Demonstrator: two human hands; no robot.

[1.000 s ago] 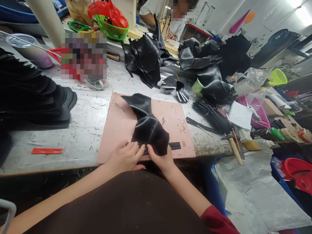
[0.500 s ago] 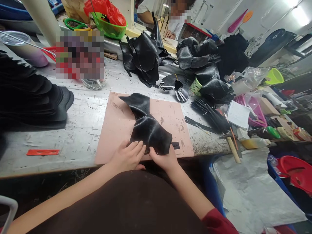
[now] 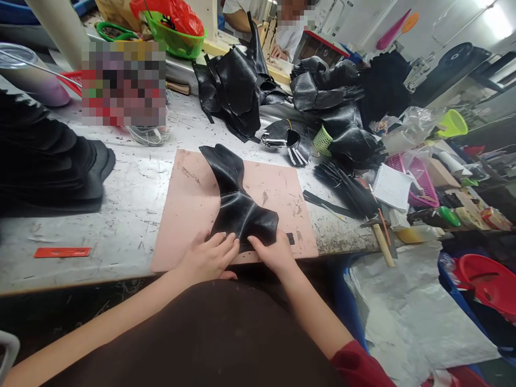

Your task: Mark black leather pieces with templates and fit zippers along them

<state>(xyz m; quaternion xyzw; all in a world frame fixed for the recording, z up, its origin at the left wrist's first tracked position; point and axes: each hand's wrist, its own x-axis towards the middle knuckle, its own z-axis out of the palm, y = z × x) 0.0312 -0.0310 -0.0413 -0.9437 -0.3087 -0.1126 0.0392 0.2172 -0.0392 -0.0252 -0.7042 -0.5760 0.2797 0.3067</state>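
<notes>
A black leather piece (image 3: pixel 237 207), seamed across its narrow middle, lies on a pinkish board (image 3: pixel 169 215) at the table's front edge. My left hand (image 3: pixel 209 255) presses bent fingers onto its near left edge, the thumb tucked low by the table edge. At the near right corner my right hand (image 3: pixel 274 252) grips the leather, thumb on top and the other fingers hidden underneath. A small dark strip (image 3: pixel 291 238) shows beside the right hand.
Stacked black pieces (image 3: pixel 48 166) stand left, near an orange-red flat tool (image 3: pixel 62 252). More black leather parts (image 3: pixel 237 86) are heaped behind. A hammer (image 3: pixel 382 244) overhangs the right edge by a notebook (image 3: pixel 391 185). Across the table sits another person (image 3: pixel 237 19).
The leather's right part has drawn in slightly and its upper part looks more curved, with less of it lying flat. Both hands keep their places on it. The view has shifted a little.
</notes>
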